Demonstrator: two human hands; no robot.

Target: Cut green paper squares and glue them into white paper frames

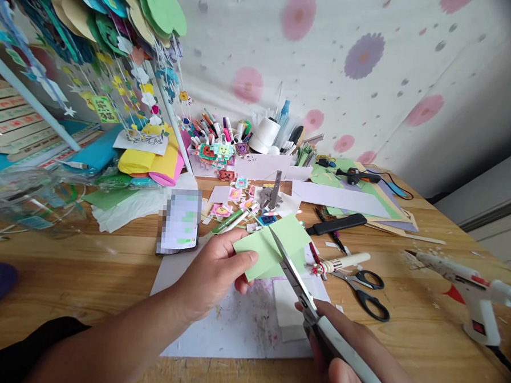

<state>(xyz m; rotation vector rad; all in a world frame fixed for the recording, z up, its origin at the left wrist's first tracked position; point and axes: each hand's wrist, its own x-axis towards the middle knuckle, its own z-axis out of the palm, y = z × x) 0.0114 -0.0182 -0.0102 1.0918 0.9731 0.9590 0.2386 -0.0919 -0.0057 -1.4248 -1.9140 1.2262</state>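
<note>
Head view: my left hand (212,269) pinches a folded light-green paper (274,247) just above the white work sheet (214,332), near frame centre. My right hand (349,362), at five o'clock, grips grey-handled scissors (296,276), blades parted across the paper's middle. I judge the cut barely begun; most of the sheet looks uncut. Black-handled scissors (368,289) lie at three o'clock, a glue gun (468,288) beyond.

White glue gun (468,288), black-handled scissors (365,291), phone (179,222), marker box (248,162) on wooden table (63,273).
</note>
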